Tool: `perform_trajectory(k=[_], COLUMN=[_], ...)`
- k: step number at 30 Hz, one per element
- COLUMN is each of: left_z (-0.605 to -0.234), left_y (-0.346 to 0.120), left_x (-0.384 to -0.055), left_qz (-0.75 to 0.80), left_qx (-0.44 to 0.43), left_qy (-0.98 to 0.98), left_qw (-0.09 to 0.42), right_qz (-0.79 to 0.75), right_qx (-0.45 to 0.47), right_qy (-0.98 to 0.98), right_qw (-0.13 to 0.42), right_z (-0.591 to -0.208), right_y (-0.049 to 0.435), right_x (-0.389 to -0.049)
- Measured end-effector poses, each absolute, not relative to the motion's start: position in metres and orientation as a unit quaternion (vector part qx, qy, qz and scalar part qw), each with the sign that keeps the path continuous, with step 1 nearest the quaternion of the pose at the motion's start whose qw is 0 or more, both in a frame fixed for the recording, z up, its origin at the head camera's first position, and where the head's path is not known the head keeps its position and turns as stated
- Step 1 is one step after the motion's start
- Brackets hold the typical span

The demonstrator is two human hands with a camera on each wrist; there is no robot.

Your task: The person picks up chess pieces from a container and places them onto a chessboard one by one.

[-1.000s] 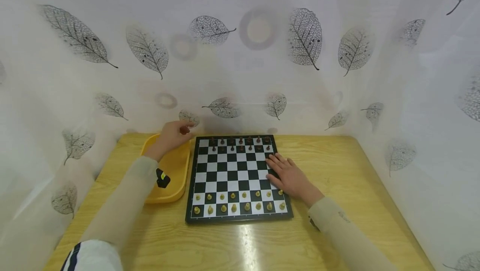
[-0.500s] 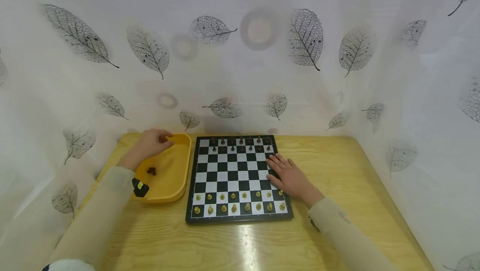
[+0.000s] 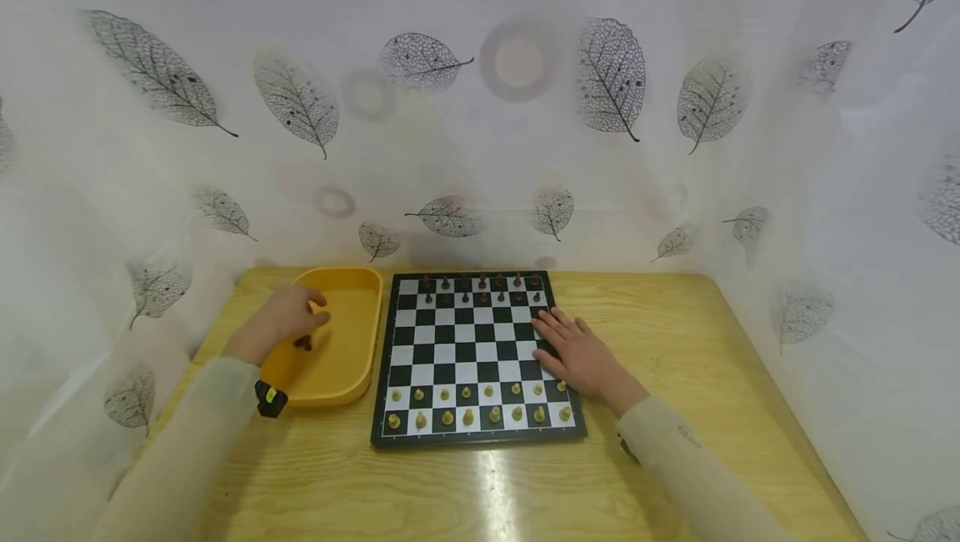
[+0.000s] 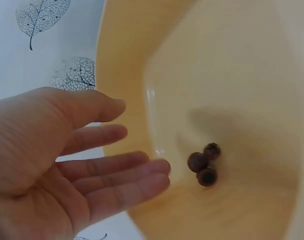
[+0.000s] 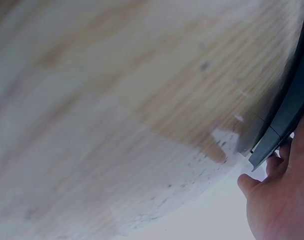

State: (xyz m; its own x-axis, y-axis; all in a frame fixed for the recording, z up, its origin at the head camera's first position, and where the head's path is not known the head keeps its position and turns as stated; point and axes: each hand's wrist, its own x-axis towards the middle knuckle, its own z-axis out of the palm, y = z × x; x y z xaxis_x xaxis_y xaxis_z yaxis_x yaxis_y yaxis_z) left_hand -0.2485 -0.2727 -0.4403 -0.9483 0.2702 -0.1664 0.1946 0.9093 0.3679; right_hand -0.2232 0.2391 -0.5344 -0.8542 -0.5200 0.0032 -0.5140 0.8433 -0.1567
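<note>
Over the left side of a yellow plastic tray hovers my left hand, holding nothing, its fingers relaxed and spread. Just past its fingertips, three dark brown chess pieces lie bunched on the tray floor in the left wrist view. A black-and-white chessboard stands to the right of the tray. My right hand rests on the board's right edge with fingers straight. Dark chess pieces stand in two rows at the far side, and light gold chess pieces fill two rows at the near side.
The pale wooden table extends right of the board and in front of it. A white curtain with leaf prints hangs around the back and sides, close behind the tray and board.
My left hand has drawn leftward from beside the board's far corner, then lowered over the tray's left part, above the dark pieces. The right hand and board have stayed put.
</note>
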Motion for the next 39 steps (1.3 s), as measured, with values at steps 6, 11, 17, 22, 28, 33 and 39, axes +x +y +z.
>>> perform_trajectory(k=[6,11,17,22,28,33,39], left_z=[-0.45,-0.453,-0.451,-0.453,-0.462,-0.47,-0.469], left_y=[-0.278,-0.276,-0.274,-0.275,-0.277,-0.282,-0.279], left_x=[-0.245,-0.245,-0.242,-0.243,-0.244,-0.247,-0.246], left_qz=[0.148,0.162,0.18,0.183,0.177,0.185,0.188], left_qx=[0.099,0.079,0.076,0.085,0.117,0.152,0.151], left_qy=[0.975,0.971,0.964,0.964,0.966,0.962,0.961], left_qw=[0.133,0.159,0.177,0.172,0.151,0.129,0.138], right_qz=[-0.073,-0.072,-0.075,-0.075,-0.071,-0.071,-0.075], right_qx=[-0.269,-0.271,-0.275,-0.272,-0.27,-0.274,-0.277], right_qy=[0.96,0.96,0.958,0.959,0.96,0.959,0.958], right_qw=[0.02,0.02,0.017,0.02,0.025,0.021,0.015], right_z=[-0.533,-0.534,-0.535,-0.534,-0.533,-0.535,-0.534], right_y=[0.239,0.239,0.239,0.239,0.239,0.24,0.24], right_x=[-0.223,-0.222,-0.224,-0.224,-0.225,-0.225,-0.225])
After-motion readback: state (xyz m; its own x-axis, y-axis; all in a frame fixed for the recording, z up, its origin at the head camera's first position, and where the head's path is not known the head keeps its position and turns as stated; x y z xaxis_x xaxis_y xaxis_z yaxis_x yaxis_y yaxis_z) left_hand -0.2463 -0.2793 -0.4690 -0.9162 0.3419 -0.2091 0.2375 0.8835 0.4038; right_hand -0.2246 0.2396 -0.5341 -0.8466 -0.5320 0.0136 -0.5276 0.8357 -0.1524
